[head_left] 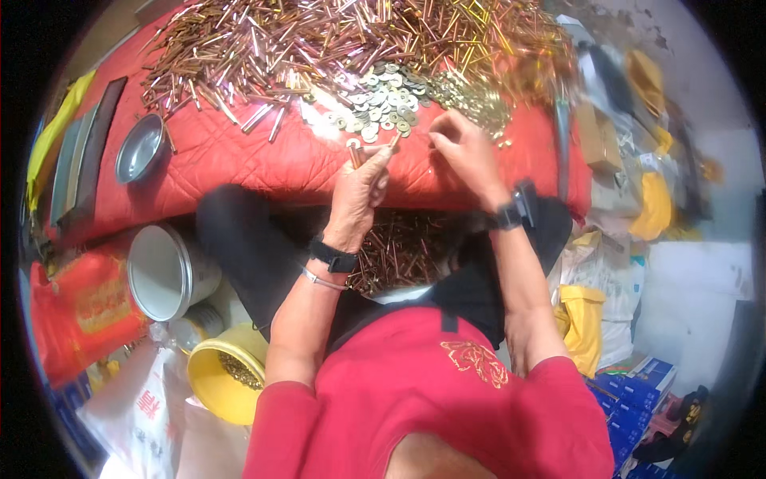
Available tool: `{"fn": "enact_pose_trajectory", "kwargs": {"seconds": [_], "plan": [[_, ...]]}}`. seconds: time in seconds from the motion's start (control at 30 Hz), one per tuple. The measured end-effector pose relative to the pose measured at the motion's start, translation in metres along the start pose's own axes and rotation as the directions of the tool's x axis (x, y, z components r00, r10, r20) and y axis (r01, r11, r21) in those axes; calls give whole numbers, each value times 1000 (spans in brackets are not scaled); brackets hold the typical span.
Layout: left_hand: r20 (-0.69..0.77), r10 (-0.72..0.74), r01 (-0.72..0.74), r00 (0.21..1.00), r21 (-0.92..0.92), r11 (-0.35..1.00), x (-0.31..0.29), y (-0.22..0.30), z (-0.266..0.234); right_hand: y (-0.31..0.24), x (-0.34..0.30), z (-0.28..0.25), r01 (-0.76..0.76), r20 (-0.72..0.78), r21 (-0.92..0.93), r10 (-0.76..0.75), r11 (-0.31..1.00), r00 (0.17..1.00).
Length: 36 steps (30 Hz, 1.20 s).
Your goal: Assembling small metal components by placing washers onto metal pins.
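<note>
My left hand is closed around a few copper-coloured metal rods, whose ends stick up past the thumb and fingers. Just beyond it, flat round washers with centre holes lie in a loose heap on a red quilted cover. My right hand hovers to the right of the washers, its fingers curled and thumb and forefinger close together. Whatever they may pinch is too small to make out. Close beyond that hand spread small shiny brass-coloured pieces, blurred.
A large pile of similar rods covers the far side. A metal bowl sits at left. More rods lie below, between my legs. A white bucket and a yellow bucket stand lower left; blue boxes are stacked lower right.
</note>
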State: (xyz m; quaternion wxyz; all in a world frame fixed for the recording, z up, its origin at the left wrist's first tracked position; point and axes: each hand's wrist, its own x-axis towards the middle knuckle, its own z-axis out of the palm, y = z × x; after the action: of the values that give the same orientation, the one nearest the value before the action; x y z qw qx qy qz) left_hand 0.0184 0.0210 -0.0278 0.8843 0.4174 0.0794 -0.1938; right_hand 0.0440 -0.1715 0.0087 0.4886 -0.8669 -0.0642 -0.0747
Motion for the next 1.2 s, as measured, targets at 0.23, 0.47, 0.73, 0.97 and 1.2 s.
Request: {"fn": "enact_pose_trajectory", "kwargs": {"seconds": [0.23,0.47,0.73,0.97,1.2], "plan": [[83,-30,26,996,52,998,-11,9,7,-20,-13,15,86,61,361,-115,929,991],[222,-127,113,967,77,991,-7,11,-2,-30,-13,0,135,202,213,-179,968,963],[540,-257,438,802,-237,867,1,7,-10,-47,-16,-12,238,271,212,-291,948,918],[252,15,-65,968,191,979,-6,14,5,-35,-23,-11,-65,207,295,3,953,978],[205,-29,-25,978,258,966,-15,15,10,-31,-25,-13,-140,238,223,86,965,967]]}}
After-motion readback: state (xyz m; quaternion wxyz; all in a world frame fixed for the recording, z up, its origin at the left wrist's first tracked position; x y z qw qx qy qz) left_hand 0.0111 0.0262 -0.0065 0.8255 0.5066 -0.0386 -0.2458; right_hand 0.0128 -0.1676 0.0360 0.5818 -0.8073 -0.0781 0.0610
